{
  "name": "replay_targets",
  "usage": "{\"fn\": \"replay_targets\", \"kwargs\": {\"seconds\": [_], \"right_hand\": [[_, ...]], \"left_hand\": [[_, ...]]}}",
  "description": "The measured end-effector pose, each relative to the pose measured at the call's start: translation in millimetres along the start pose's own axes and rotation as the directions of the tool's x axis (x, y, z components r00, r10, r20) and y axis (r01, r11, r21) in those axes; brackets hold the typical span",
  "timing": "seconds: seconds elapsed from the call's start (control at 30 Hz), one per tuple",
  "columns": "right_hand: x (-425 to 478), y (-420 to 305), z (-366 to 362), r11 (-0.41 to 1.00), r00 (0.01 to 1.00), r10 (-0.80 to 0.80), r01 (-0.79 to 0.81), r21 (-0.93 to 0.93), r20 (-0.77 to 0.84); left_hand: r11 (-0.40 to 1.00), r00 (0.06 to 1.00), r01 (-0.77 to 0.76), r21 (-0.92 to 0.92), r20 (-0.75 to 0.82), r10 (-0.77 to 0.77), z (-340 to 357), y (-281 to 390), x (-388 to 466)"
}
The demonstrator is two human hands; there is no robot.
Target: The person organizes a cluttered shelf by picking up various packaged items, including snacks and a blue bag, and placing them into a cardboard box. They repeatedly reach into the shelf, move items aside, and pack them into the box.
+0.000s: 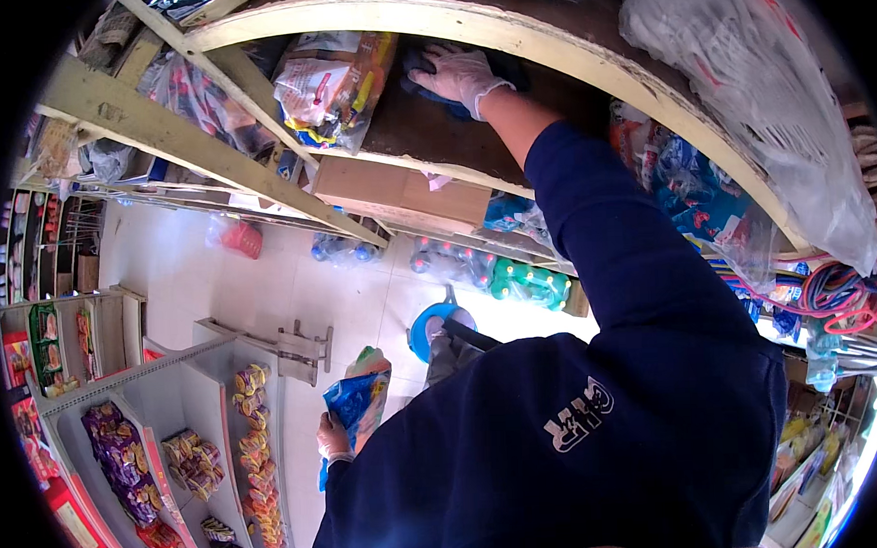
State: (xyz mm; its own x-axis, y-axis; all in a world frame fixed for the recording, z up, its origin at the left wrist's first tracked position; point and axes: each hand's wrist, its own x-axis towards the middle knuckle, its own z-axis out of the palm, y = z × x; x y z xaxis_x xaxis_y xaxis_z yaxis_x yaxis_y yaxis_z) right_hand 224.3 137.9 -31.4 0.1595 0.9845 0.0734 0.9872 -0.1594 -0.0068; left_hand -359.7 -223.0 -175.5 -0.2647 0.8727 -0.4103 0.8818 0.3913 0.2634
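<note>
My right hand [460, 74], in a thin clear glove, is pressed onto a dark blue cloth [447, 108] on a dark brown wooden shelf board [434, 140]. The arm stretches up between pale wooden shelf rails. Left of that hand stands a plastic bag of packaged goods [331, 89]; to its right, past the forearm, are more bagged goods [696, 171]. Low at my left side, my left hand [333, 433], also gloved, grips a blue and multicoloured plastic package [362, 400]. Its contents cannot be made out.
Under the shelf board sits a cardboard box [403, 192]. Shrink-wrapped bottles [529, 284] stand on the tiled floor by a blue round stool [419, 340] under my feet. Snack racks [196, 398] rise at left. A large clear plastic bag [758, 96] overhangs the upper right rail [694, 134].
</note>
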Motion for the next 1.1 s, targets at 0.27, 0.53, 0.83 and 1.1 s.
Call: {"fn": "replay_targets", "kwargs": {"seconds": [0.27, 0.53, 0.83, 1.1], "right_hand": [[-36.3, 38.1, -10.5, 0.971, 0.972, 0.232, -0.231, 0.062, -0.02], [-11.0, 19.5, -8.1, 0.976, 0.961, 0.184, -0.154, 0.155, -0.205], [-46.4, 46.6, 1.0, 0.969, 0.974, 0.227, -0.225, 0.098, -0.008], [-110.5, 114.3, -28.0, 0.587, 0.708, 0.688, -0.672, 0.452, 0.16]], "left_hand": [[0.998, 0.999, -0.013, -0.062, -0.045, 0.01, 4.7, 2.6, -3.8], [0.998, 0.998, 0.056, -0.031, 0.005, -0.056, 1.8, -19.8, -9.8], [0.999, 0.999, -0.028, 0.025, 0.019, 0.028, 6.3, -17.0, 0.2], [0.991, 0.988, -0.119, -0.062, 0.087, 0.124, 5.5, -4.5, 27.2]]}}
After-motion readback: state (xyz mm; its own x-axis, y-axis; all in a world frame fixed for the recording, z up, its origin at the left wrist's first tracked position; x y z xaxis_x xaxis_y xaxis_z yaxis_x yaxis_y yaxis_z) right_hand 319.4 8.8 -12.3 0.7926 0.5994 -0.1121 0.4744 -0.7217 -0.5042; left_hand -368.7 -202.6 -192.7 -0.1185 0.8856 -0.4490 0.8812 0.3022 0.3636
